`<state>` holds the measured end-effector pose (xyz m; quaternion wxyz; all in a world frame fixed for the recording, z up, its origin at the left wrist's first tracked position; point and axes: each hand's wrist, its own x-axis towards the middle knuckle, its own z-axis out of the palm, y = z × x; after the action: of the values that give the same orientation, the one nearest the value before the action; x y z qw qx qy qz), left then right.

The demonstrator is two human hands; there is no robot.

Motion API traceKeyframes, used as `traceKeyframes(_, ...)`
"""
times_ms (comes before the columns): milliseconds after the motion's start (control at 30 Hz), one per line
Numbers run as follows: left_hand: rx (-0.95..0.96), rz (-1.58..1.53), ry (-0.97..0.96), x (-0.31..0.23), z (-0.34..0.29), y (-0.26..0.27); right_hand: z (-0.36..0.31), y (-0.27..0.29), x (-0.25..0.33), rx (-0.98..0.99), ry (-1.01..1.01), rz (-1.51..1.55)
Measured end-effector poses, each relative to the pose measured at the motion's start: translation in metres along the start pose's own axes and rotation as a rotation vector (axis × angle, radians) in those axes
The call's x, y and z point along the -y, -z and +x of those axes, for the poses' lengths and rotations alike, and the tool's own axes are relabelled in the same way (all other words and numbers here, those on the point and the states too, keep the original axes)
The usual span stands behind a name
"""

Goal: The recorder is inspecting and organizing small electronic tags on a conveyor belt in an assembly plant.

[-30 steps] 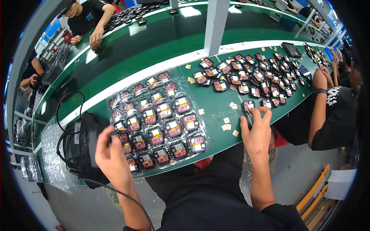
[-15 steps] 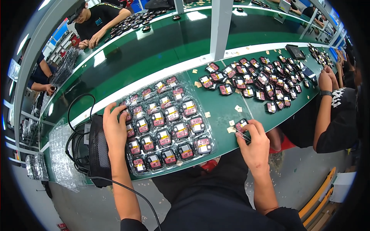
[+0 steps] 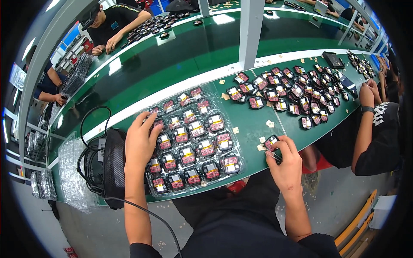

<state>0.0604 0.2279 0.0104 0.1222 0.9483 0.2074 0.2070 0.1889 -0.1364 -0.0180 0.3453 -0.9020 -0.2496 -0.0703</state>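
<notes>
On the green bench lies a clear plastic tray [image 3: 238, 148] with rows of small black-cased modules [image 3: 187, 155], each showing a red circuit board and a white-and-yellow label. My left hand [image 3: 141, 144] reaches over the tray's left side. Its thumb and fingers are apart and bent around a module [image 3: 158, 123] that sits in the tray, partly hidden by the hand. To the right of the tray, my right hand [image 3: 286, 165] grips a similar module [image 3: 271, 142] between its fingertips. Slim metal tweezers [image 3: 274, 156] also lie in that hand, under the fingers.
Many loose modules [image 3: 297, 90] are heaped at the right, with small pale paper pieces [image 3: 269, 124] scattered around. A black mesh bag [image 3: 115, 167] with cables and stacked empty trays [image 3: 75, 176] stand at the left. A grey post [image 3: 249, 34] rises behind; co-workers sit across and at right.
My left hand has moved right and slightly away from me over the tray. My right hand still holds its module, almost in the same place. The whole view has shifted a little.
</notes>
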Motion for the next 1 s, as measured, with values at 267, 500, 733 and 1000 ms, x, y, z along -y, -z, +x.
traceKeyframes(267, 0.077, -0.030, 0.008, -0.002, 0.008, 0.004, -0.001, -0.001, 0.000, -0.006, -0.022, 0.015)
traceKeyframes(500, 0.052, 0.044, 0.012, -0.003, 0.010, 0.003, 0.001, 0.000, -0.002, 0.000, -0.020, 0.019)
traceKeyframes(733, -0.186, -0.229, -0.220, -0.070, -0.032, 0.012, -0.011, 0.010, 0.008, 0.031, 0.252, 0.302)
traceKeyframes(1000, 0.731, -1.956, 0.401, -0.133, -0.109, -0.005, -0.015, 0.012, 0.040, 0.281, 0.549, 0.736)
